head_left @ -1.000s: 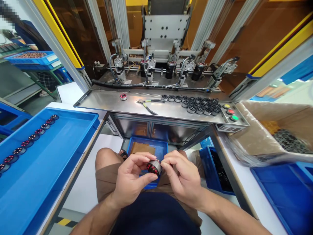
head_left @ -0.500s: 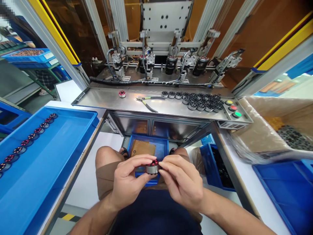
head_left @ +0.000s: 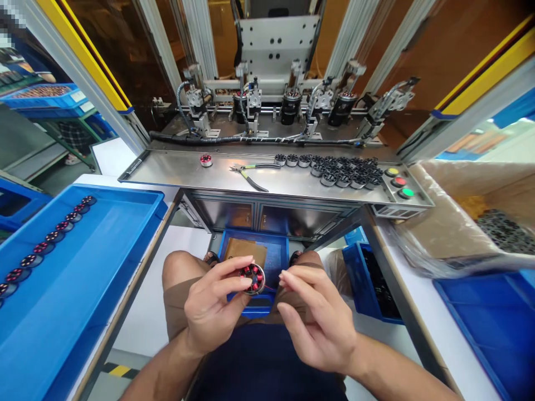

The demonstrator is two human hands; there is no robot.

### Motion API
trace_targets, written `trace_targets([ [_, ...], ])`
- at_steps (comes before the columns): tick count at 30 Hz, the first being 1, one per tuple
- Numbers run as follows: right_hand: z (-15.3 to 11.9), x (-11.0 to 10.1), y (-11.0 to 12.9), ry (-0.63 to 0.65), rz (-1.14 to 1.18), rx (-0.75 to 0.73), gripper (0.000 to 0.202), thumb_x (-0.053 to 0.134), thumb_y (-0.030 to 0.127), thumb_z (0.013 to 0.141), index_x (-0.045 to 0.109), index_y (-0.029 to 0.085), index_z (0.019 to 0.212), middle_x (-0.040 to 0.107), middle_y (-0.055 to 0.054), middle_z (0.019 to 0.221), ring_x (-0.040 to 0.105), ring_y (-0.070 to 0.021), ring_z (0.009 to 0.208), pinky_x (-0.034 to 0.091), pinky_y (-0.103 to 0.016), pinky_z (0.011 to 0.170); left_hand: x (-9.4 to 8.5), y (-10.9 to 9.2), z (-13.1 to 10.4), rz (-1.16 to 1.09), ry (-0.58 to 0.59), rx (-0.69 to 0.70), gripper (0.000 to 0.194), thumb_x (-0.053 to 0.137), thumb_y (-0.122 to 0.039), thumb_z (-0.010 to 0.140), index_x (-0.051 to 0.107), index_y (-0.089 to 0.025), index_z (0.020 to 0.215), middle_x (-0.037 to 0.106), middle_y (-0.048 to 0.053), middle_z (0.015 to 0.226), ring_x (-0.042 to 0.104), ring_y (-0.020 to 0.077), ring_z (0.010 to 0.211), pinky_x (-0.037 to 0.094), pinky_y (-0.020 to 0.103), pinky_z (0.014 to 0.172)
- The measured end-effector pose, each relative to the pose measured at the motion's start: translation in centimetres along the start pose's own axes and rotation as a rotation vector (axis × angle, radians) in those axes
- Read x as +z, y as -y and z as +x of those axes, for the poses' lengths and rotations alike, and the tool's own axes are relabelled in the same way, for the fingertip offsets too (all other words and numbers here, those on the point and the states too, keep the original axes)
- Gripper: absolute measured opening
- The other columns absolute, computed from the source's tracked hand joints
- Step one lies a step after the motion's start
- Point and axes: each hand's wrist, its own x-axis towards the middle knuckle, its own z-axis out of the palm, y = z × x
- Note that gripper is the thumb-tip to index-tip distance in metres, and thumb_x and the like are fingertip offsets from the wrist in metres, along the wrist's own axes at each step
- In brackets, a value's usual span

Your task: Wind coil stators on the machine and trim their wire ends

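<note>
My left hand (head_left: 217, 303) holds a round motor part (head_left: 256, 278) with red coils and a metal rim between its fingers and thumb, its coil face turned toward the camera. A thin red wire runs from the part toward my right hand (head_left: 320, 314). The right fingers are bent beside the part, with the thumb apart from them; whether the fingertips hold the wire is too small to tell. On the metal ledge (head_left: 175, 167) lie another red-coiled part (head_left: 205, 160), pliers (head_left: 253, 174) with open handles and several black-topped parts (head_left: 345, 171).
A blue tray (head_left: 121, 223) at left holds a row of coiled parts. The machine's fixtures (head_left: 291, 108) stand behind the ledge. Yellow, red and green buttons (head_left: 399, 182) sit at its right end, near a plastic-lined box (head_left: 443, 223). Below is a blue bin (head_left: 273, 250).
My left hand has tilted the part so its coils face the camera and shifted slightly left. My right hand has come away from it, its thumb spreading from the fingers.
</note>
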Motion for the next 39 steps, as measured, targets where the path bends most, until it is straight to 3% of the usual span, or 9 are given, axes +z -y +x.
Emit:
trace_targets([
  [4, -0.2, 0.6, -0.5, -0.018, -0.028, -0.052, 0.052, 0.06, 0.007, 0.083, 0.056, 0.01, 0.135, 0.067, -0.015, 0.1, 0.067, -0.0223, 0.089, 0.062, -0.034, 0.069, 0.0, 0.5, 0.0, 0.043, 0.018, 0.078, 0.046, 0.072, 0.011, 0.071, 0.071, -0.021, 0.104, 0.073, 0.004, 0.122, 0.073, 0.0194, 0.104, 0.063, 0.032, 0.091],
  [12, -1.5, 2.2, -1.3, -0.03, -0.154, -0.298, 0.052, 0.059, 0.0, 0.078, 0.058, -0.002, 0.13, 0.067, -0.019, 0.098, 0.066, -0.0258, 0.096, 0.062, -0.035, 0.074, 0.1, 0.4, 0.0, 0.104, 0.002, 0.116, 0.04, 0.073, 0.008, 0.073, 0.07, -0.021, 0.101, 0.074, 0.005, 0.121, 0.075, 0.019, 0.099, 0.066, 0.03, 0.083],
  [15, -1.3, 1.4, -1.6, -0.017, 0.086, 0.0, 0.048, 0.059, 0.007, 0.085, 0.059, 0.008, 0.134, 0.067, -0.017, 0.107, 0.065, -0.0226, 0.096, 0.06, -0.035, 0.077, 0.0, 0.5, 0.1, 0.145, 0.01, 0.171, 0.038, 0.071, 0.007, 0.076, 0.071, -0.021, 0.102, 0.071, 0.005, 0.126, 0.075, 0.0193, 0.1, 0.066, 0.029, 0.081],
  [18, -0.6, 1.1, -2.1, 0.069, 0.621, 0.563, 0.032, 0.056, 0.027, 0.096, 0.067, 0.023, 0.126, 0.071, -0.011, 0.11, 0.067, -0.0188, 0.09, 0.058, -0.034, 0.078, -0.2, 0.5, 0.3, 0.169, 0.035, 0.262, 0.036, 0.069, 0.005, 0.079, 0.072, -0.022, 0.103, 0.07, 0.005, 0.129, 0.073, 0.0199, 0.103, 0.066, 0.031, 0.083],
  [21, 0.1, 1.7, -2.5, 0.228, 1.134, 0.861, 0.038, 0.062, 0.052, 0.092, 0.075, 0.024, 0.114, 0.075, -0.008, 0.1, 0.068, -0.0199, 0.093, 0.055, -0.034, 0.086, -0.5, 0.4, 0.7, 0.167, 0.105, 0.33, 0.033, 0.067, 0.002, 0.082, 0.073, -0.021, 0.105, 0.072, 0.007, 0.124, 0.072, 0.0216, 0.107, 0.065, 0.035, 0.087],
  [24, 0.3, 2.6, -2.4, 0.27, 1.331, 0.947, 0.037, 0.072, 0.051, 0.084, 0.078, 0.022, 0.106, 0.074, -0.006, 0.097, 0.066, -0.0177, 0.091, 0.05, -0.031, 0.088, -0.7, 0.3, 1.1, 0.155, 0.147, 0.349, 0.029, 0.065, -0.002, 0.085, 0.073, -0.019, 0.107, 0.074, 0.01, 0.117, 0.071, 0.023, 0.108, 0.065, 0.037, 0.087],
  [29, 0.2, 3.2, -2.0, 0.218, 1.37, 0.935, 0.022, 0.075, 0.039, 0.084, 0.079, 0.022, 0.097, 0.07, -0.005, 0.098, 0.063, -0.0172, 0.093, 0.048, -0.031, 0.087, -0.9, 0.3, 1.2, 0.16, 0.178, 0.365, 0.029, 0.066, -0.001, 0.084, 0.072, -0.018, 0.107, 0.073, 0.011, 0.116, 0.07, 0.023, 0.108, 0.064, 0.038, 0.087],
  [34, 0.5, 3.2, -1.5, 0.159, 1.44, 1.003, 0.023, 0.075, 0.037, 0.083, 0.079, 0.018, 0.094, 0.07, -0.003, 0.088, 0.062, -0.0133, 0.082, 0.048, -0.024, 0.079, -0.7, 0.8, 0.8, 0.094, 0.205, 0.301, 0.065, 0.066, 0.008, 0.079, 0.056, -0.02, 0.137, 0.065, 0.013, 0.131, 0.066, 0.0242, 0.117, 0.061, 0.041, 0.096],
  [39, 0.9, 3.3, -1.5, 0.129, 1.472, 1.1, 0.026, 0.077, 0.036, 0.08, 0.079, 0.014, 0.093, 0.072, -0.004, 0.082, 0.062, -0.0117, 0.076, 0.049, -0.022, 0.076, -0.2, 1.2, 0.4, -0.076, 0.158, 0.074, 0.083, 0.086, -0.01, 0.068, 0.048, -0.018, 0.141, 0.068, 0.013, 0.125, 0.065, 0.0238, 0.116, 0.055, 0.039, 0.103],
])
